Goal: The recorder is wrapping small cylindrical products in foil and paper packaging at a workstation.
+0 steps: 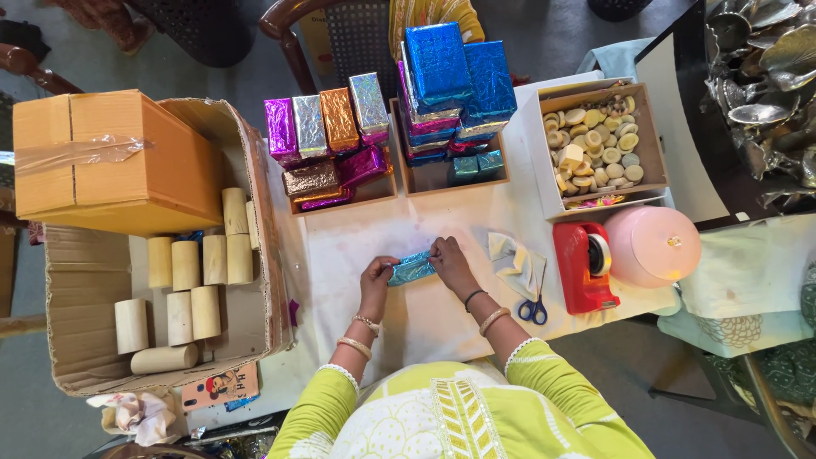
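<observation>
Both hands at mid table, near the front edge. Left hand (375, 285) & right hand (450, 262) each pinch one end of a small blue foil packet (411, 269), fingers closed on it. Packet sits just above the white cloth (374, 234); long axis runs roughly left-right, right end tipped slightly toward the far edge.

Just right of the right hand: folded pale paper (517, 262), blue-handled scissors (534, 308), then a red tape dispenser (585, 268) & a pink round lid (653, 245) by the right edge.

Left of the table: open cardboard box (255, 212) w/ pale wooden cylinders (195, 285), mostly upright, one lying flat at the front; a closed carton (110, 161) rests on its far part.

Far edge, left to right: tray of foil-wrapped blocks (327, 127) in purple, silver, orange; stack of blue foil boxes (455, 81); box of small pale round pieces (595, 144).
</observation>
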